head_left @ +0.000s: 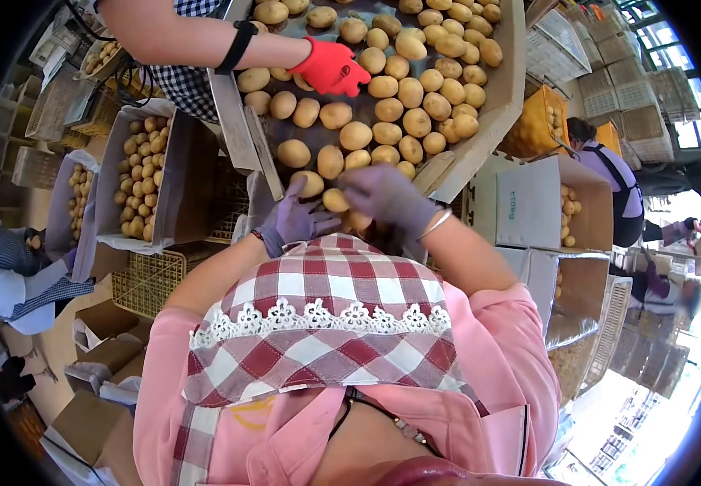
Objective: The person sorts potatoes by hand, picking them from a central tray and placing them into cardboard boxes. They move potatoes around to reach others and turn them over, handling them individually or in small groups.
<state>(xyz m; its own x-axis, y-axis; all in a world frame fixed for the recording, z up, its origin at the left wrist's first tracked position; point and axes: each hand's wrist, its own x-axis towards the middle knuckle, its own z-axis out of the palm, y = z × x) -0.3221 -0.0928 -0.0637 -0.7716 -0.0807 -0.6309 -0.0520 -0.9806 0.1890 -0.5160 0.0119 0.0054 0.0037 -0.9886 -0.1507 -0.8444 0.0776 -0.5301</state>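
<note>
Potatoes (356, 135) cover the dark bed of a wooden-sided sorting tray (496, 113), down to its narrow near end. At that end my left hand (292, 219), in a thin purple-grey glove, is open with its fingers spread and palm turned up. One potato (310, 185) lies right by its fingertips. My right hand (387, 193), gloved alike, reaches in from the right with bent fingers, slightly blurred. Its fingertips are at a potato (335, 200) between my two hands; I cannot tell whether they grip it. Another potato shows partly below that hand.
A co-worker's red-gloved hand (334, 69) reaches over the tray from the left. A lined box of potatoes (141, 178) and a yellow crate (149, 283) stand at left. Cardboard boxes (529, 202) stand close at right. Other people work at both sides.
</note>
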